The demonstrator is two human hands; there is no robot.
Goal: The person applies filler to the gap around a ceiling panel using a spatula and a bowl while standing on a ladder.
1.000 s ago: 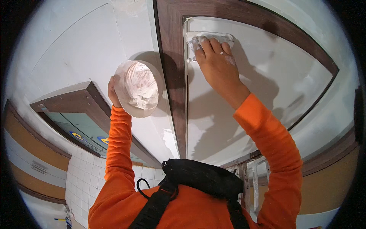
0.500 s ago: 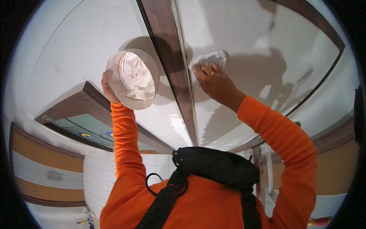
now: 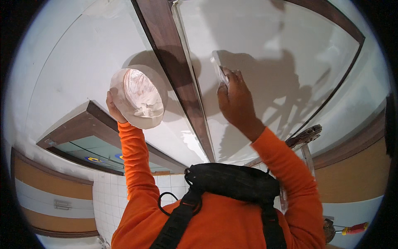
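Note:
My left hand (image 3: pixel 114 107) grips a pale round bowl (image 3: pixel 119 93) from its left side, its opening tilted toward me. Whitish paste (image 3: pixel 143 93) coats the inside of the bowl and lies in a lump low down. Closed around a paste-smeared scraper (image 3: pixel 217 65) is my right hand (image 3: pixel 237 97). The scraper is seen nearly edge-on, its blade pointing up beside the white panel (image 3: pixel 257 37); whether it touches the panel I cannot tell. Most of the scraper's grip is hidden by my fingers.
A dark brown wooden strip (image 3: pixel 170 52) runs between the white surfaces. At lower left is a brown-framed glazed opening (image 3: pixel 89 147). A rough wood piece (image 3: pixel 306 137) shows past my right arm, with a red-and-yellow-handled tool (image 3: pixel 356 228) below. A black pouch (image 3: pixel 232 182) sits across my shoulders.
My right wrist has turned, bringing the scraper from flat-looking to nearly edge-on, and the hand sits slightly lower. The bowl appears a little lower and further left as the whole view shifts.

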